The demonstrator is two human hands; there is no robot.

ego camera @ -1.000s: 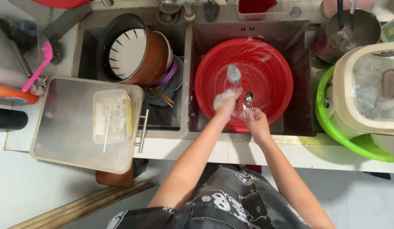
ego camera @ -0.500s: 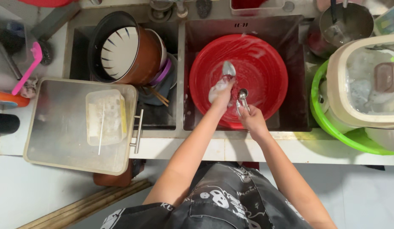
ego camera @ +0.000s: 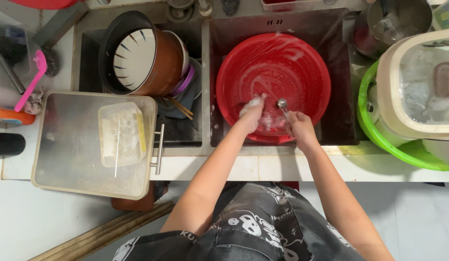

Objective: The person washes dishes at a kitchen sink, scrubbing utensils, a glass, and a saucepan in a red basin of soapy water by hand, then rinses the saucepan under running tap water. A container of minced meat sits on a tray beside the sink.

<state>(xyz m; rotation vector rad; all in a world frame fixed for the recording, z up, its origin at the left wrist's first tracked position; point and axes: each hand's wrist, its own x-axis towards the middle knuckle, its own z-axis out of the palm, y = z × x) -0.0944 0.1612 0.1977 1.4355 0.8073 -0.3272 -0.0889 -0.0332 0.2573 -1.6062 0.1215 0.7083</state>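
Head view: my left hand (ego camera: 252,112) has dropped its soapy sponge (ego camera: 251,102) off the spoon (ego camera: 282,104), which my right hand (ego camera: 298,126) keeps gripped over the red basin (ego camera: 302,63).

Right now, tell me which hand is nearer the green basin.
Right. The right hand grips a spoon in the red basin, toward the green basin; the soapy left hand lies farther away.

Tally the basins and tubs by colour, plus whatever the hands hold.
Red basin in the sink: 1
Green basin at right: 1
Cream tub in the green basin: 1
Metal spoon in the right hand: 1
Soapy sponge in the left hand: 1
Total: 5
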